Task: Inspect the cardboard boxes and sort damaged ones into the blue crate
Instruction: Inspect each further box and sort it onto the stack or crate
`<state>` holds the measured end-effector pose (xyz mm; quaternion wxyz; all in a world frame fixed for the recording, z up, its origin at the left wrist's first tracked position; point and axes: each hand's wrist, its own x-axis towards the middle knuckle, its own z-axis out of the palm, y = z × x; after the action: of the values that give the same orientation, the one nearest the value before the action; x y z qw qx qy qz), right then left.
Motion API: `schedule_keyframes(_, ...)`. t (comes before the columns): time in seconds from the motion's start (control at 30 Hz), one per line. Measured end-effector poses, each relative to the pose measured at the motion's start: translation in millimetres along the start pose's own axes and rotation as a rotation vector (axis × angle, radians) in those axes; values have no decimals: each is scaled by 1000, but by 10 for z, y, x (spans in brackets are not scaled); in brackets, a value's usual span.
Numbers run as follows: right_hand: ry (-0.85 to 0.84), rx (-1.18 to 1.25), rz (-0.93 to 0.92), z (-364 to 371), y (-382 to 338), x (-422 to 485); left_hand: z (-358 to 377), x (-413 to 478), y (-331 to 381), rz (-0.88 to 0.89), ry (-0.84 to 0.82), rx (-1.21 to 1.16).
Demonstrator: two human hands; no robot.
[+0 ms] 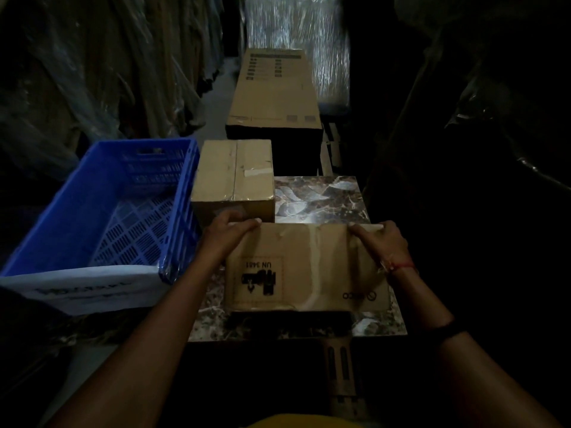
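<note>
A brown cardboard box [306, 270] with an upside-down "UN 3481" label and a pale tape strip down its middle is tilted toward me over the marble-patterned table [327, 196]. My left hand [227, 234] grips its far left top corner. My right hand [381, 237] grips its far right top corner. A second taped cardboard box [234, 174] stands just behind, at the table's far left. The blue crate [102, 211], with nothing inside, sits to the left of the table, a white paper label on its near wall.
A long large cardboard carton [273, 94] lies beyond the table. Plastic-wrapped goods [296, 29] stand behind it. Hanging covered garments [108, 66] line the left side, and dark wrapped items fill the right. The scene is dim.
</note>
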<state>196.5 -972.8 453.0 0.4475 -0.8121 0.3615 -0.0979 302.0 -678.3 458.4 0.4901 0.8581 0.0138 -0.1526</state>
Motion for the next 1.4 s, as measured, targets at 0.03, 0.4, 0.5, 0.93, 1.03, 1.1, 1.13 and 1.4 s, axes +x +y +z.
schedule_keyframes(0.03, 11, -13, -10, 6, -28, -11, -21, 17, 15, -9, 6, -1)
schedule_keyframes(0.4, -69, -100, -88, 181, 92, 126, 194, -27, -42, 36, 20, 20)
schedule_keyframes(0.5, -91, -133, -82, 195, 58, 185, 228, 37, -36, 38, 30, 48)
schedule_keyframes(0.93, -378, -856, -361, 854, -160, -462, 1021, -230, 66, 432, -7, 935)
schedule_keyframes(1.03, -347, -875, -378, 864, -117, -461, 1035, -224, 10, 457, 1, 955)
schedule_keyframes(1.1, -361, -873, -372, 876, -142, -440, 1032, -209, 26, 450, 6, 965)
schedule_keyframes(1.13, -378, -871, -371, 870, -163, -441, 1029, -219, 42, 448, 7, 967)
schedule_keyframes(1.4, -234, -890, -288, 464, 4, -302, 961, -348, -6, 360, 93, 850)
